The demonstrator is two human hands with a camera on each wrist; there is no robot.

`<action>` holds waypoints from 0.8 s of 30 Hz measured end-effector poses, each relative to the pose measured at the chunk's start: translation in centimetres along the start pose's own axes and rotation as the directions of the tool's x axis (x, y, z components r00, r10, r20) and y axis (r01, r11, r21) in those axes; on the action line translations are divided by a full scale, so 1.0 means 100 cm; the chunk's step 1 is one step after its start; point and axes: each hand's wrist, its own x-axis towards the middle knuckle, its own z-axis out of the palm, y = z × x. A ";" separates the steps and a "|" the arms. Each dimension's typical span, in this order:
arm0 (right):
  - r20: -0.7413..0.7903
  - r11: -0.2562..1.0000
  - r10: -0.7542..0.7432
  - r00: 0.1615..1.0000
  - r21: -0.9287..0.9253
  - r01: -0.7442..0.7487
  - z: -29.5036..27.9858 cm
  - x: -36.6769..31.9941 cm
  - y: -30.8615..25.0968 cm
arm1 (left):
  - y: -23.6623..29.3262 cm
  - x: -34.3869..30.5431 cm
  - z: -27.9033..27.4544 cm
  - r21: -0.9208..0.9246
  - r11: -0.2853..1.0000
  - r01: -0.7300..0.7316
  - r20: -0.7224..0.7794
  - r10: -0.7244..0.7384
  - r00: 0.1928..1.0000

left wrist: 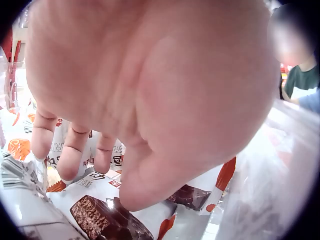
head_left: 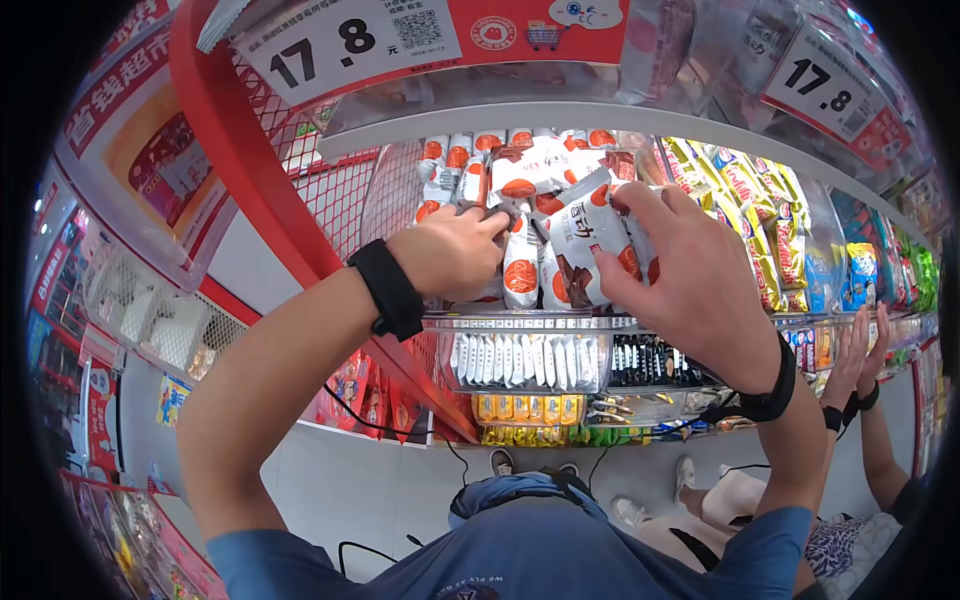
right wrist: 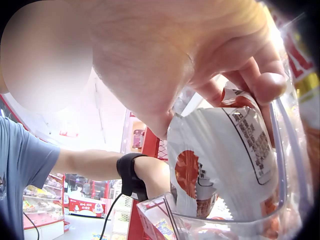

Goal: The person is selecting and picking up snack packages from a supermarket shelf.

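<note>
In a clear bin lie many white snack packets [head_left: 521, 275] with orange-red circles and pictures of chocolate-coated wafer. My right hand [head_left: 695, 285] holds one white wafer packet [head_left: 580, 232] near the bin's front, thumb at its lower side and fingers at its upper edge. The right wrist view has this hand bent over a packet [right wrist: 225, 155] with printed text on its back. My left hand [head_left: 450, 255] reaches into the bin's left part, fingers pointing down among the packets. In the left wrist view its thumb [left wrist: 137, 190] rests on a packet [left wrist: 107, 217] with a wafer picture.
A shelf lip with price cards [head_left: 360, 50] overhangs the bin. Red mesh [head_left: 330, 200] borders it on the left; yellow packets [head_left: 770, 230] fill the bin on the right. Lower shelves hold small white packets [head_left: 525, 360]. Another person's hands [head_left: 855, 360] are at the right.
</note>
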 end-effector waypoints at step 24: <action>0.035 1.000 -0.019 0.999 -0.004 0.019 -0.006 -0.002 -0.003 | -0.006 -0.006 0.011 0.062 0.984 -0.166 -0.187 0.175 0.967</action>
